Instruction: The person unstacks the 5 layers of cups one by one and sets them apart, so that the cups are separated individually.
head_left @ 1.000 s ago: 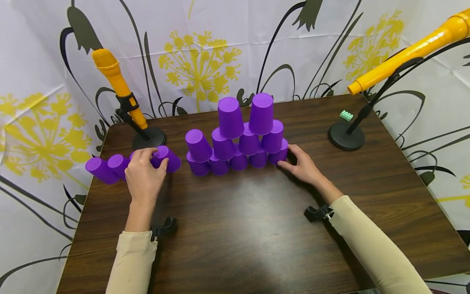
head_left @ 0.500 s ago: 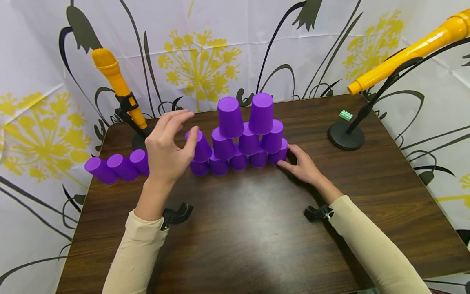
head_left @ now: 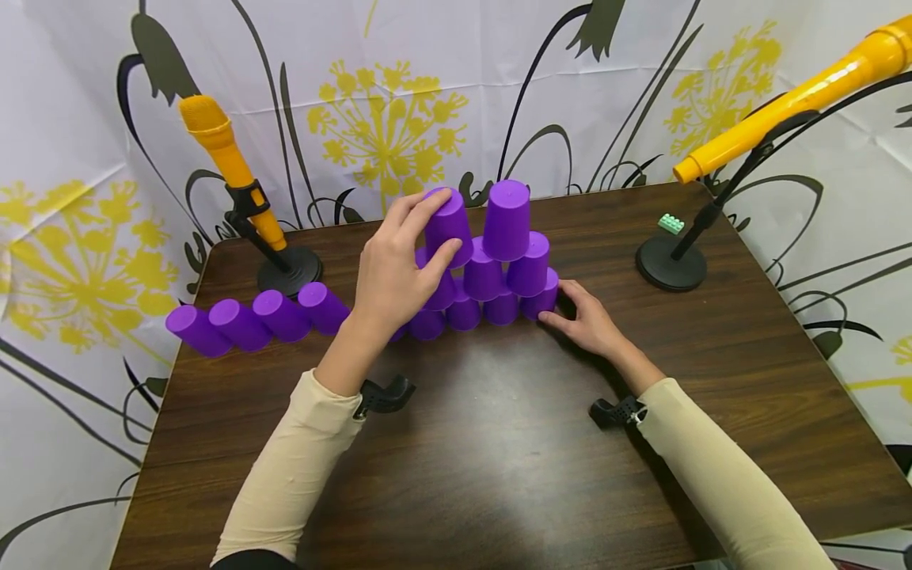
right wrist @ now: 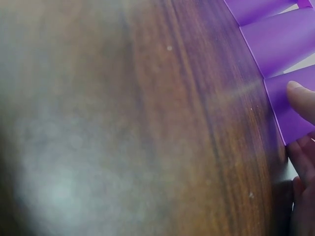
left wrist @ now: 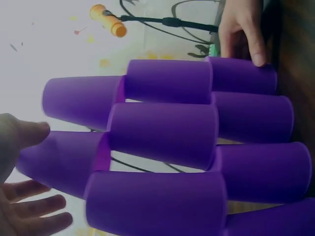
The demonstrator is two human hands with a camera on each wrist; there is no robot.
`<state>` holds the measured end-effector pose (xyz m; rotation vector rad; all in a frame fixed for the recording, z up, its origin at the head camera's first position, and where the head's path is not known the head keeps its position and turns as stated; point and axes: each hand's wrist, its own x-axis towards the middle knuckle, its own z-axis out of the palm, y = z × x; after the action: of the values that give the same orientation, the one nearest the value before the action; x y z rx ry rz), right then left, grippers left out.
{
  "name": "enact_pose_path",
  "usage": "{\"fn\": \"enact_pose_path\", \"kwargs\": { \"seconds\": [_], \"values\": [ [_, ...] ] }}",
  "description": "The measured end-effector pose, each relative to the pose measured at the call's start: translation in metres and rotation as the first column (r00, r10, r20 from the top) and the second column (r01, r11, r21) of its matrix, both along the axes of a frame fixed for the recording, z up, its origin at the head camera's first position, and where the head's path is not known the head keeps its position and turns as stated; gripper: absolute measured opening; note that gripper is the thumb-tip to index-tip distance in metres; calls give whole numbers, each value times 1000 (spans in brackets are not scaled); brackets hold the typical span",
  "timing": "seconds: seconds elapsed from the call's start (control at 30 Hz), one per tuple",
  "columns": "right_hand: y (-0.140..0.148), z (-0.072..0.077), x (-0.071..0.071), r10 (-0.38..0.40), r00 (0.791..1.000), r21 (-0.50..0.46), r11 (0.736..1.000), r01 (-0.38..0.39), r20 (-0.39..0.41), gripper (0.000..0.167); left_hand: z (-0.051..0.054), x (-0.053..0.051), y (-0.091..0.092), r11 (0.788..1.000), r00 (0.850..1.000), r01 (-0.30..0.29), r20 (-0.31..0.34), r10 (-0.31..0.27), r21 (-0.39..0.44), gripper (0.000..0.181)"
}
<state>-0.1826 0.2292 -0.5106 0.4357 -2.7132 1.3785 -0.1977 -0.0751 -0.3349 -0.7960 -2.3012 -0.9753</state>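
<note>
Upside-down purple cups stand in a stepped stack, three rows high, on the brown table [head_left: 499, 443]. My left hand [head_left: 392, 277] is at the left cup of the top row [head_left: 450, 226], thumb on its near side and fingers on its far side, as the left wrist view's cup [left wrist: 59, 160] shows. The other top cup [head_left: 507, 222] stands beside it. My right hand [head_left: 587, 321] holds the bottom row's right-end cup [head_left: 543, 294], thumb in front and fingers behind. In the right wrist view that cup [right wrist: 285, 110] rests on the tabletop. My left hand hides the stack's left end.
Several more purple cups [head_left: 281, 315] stand in a line to the left. Behind them is a yellow microphone [head_left: 231, 158] on a black stand [head_left: 288, 271]. Another yellow microphone [head_left: 798, 99] on a stand [head_left: 671, 263] is at the right, near a small green brick [head_left: 671, 223].
My left hand has left the line of cups at the left and moved right and up to the top row's left cup. My right hand has stayed at the end cup.
</note>
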Motion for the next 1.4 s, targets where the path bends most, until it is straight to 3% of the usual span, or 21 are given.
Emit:
{"fn": "enact_pose_path", "kwargs": {
  "seconds": [0.13, 0.3, 0.33, 0.47, 0.57, 0.67, 0.73, 0.8, 0.87, 0.9, 1.0, 1.13, 1.27, 1.33, 1.4],
  "values": [
    [0, 1, 0, 5, 1000, -14, 1000, -5, -11, 58, -5, -3, 4, 998, 999, -3, -31, 4, 59, 48],
    [1, 0, -1, 2, 1000, -13, 1000, -2, -14, 58, -5, -3, 1, 980, 996, 59, -71, -46, 188, 47],
    [1, 0, -1, 3, 1000, -13, 1000, -3, -13, 58, -3, -1, -1, 974, 995, 67, -83, -50, 214, 47],
    [1, -1, 0, 0, 1000, -18, 1000, 0, -14, 57, 21, 24, -11, 933, 992, 90, -117, -51, 348, 45],
    [0, -1, 0, -2, 1000, -19, 1000, 2, -10, 57, 32, 43, -32, 901, 993, 43, -119, 9, 431, 44],
    [-1, -1, 1, -6, 1000, -16, 1000, 6, -6, 58, 23, 52, -68, 872, 986, -81, -90, 142, 483, 45],
    [-1, -1, 1, -6, 1000, -16, 1000, 6, -6, 58, 15, 59, -94, 845, 968, -186, -52, 244, 501, 47],
    [-1, -1, 0, -5, 1000, -16, 1000, 5, -7, 58, 7, 67, -119, 804, 940, -294, 4, 342, 517, 48],
    [-1, -1, 0, -6, 1000, -16, 1000, 6, -9, 58, -1, 74, -144, 752, 894, -411, 67, 442, 516, 47],
    [-1, -1, 0, -7, 1000, -16, 1000, 7, -9, 58, -6, 77, -156, 726, 865, -469, 96, 493, 504, 47],
    [-1, -1, 0, -11, 1000, -12, 1000, 10, -13, 58, -27, 82, -195, 629, 758, -629, 182, 626, 458, 49],
    [-1, -2, -1, -11, 1000, -8, 1000, 11, -14, 59, -64, 83, -245, 520, 630, -770, 312, 711, 369, 52],
    [-1, -3, -1, -10, 1000, -12, 1000, 10, -12, 59, -95, 82, -272, 470, 529, -849, 414, 741, 242, 52],
    [-1, -3, -1, -10, 1000, -12, 1000, 10, -14, 59, -106, 82, -277, 469, 495, -866, 428, 756, 175, 52],
    [-1, -4, -1, -11, 1000, -13, 1000, 11, -13, 59, -114, 81, -279, 468, 475, -874, 428, 769, 130, 52]
  ]
}}
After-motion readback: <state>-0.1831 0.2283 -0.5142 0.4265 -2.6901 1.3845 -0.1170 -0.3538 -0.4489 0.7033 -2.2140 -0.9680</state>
